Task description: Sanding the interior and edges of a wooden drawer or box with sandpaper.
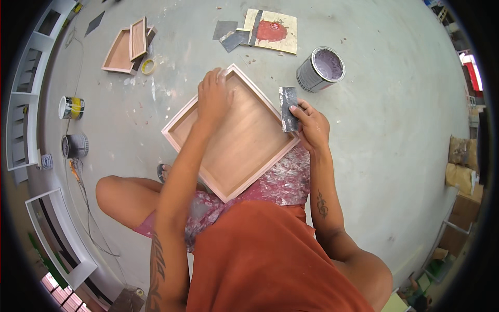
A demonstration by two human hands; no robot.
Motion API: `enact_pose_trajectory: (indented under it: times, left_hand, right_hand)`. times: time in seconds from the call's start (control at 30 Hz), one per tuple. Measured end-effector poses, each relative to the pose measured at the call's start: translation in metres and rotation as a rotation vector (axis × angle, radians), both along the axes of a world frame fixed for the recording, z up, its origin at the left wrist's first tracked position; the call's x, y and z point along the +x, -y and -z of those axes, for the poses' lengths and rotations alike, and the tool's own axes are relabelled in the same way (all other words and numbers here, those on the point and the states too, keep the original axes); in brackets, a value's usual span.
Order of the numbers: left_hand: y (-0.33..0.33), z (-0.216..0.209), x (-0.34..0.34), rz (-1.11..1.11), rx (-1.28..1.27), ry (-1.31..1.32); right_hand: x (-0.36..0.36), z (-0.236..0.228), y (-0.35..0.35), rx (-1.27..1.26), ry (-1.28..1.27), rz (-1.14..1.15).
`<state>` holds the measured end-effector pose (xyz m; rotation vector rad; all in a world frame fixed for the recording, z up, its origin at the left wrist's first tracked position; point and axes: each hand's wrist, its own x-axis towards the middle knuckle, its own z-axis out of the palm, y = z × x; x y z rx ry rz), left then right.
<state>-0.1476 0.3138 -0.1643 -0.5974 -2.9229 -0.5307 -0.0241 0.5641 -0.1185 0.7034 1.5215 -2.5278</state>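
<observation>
A shallow wooden tray (244,132) with a raised, pale pinkish rim rests tilted on my lap, one corner toward me. My left hand (214,98) reaches across its far left side, fingers bent over the rim near the far corner and slightly blurred. At the tray's right corner, my right hand (313,124) pinches a dark grey rectangular piece of sandpaper (287,108) between thumb and fingers. Whitish marks cover parts of that sheet, which stands upright along the rim.
An open can (305,73) of greyish-purple filler stands beyond my right hand. Past the tray lie a board with a red patch (285,37) and dark sheets (226,29). Small wooden trays (118,52) and a tape roll (148,66) sit far left, near two cans (76,146).
</observation>
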Motion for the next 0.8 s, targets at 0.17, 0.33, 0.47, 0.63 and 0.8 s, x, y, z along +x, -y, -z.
enact_pose_trajectory:
  times: [0.17,0.33,0.47,0.63,0.8]
  left_hand:
    - [-0.013,0.024,0.041,0.118,0.143,0.011]
    - [-0.001,0.053,0.057,-0.015,-0.029,0.057]
    - [0.007,0.060,0.057,-0.040,-0.072,0.004]
    - [0.013,0.073,0.060,-0.058,-0.097,0.032]
    - [0.012,0.074,0.057,-0.035,-0.094,0.109]
  right_hand:
    - [-0.005,0.008,-0.015,-0.011,-0.043,-0.006]
    - [-0.012,0.001,-0.009,-0.099,-0.227,-0.032]
    - [-0.017,0.008,0.001,-0.057,-0.137,-0.004]
    - [-0.030,0.050,0.012,-0.239,-0.070,0.017]
    - [-0.041,0.042,0.026,-0.410,-0.141,-0.079]
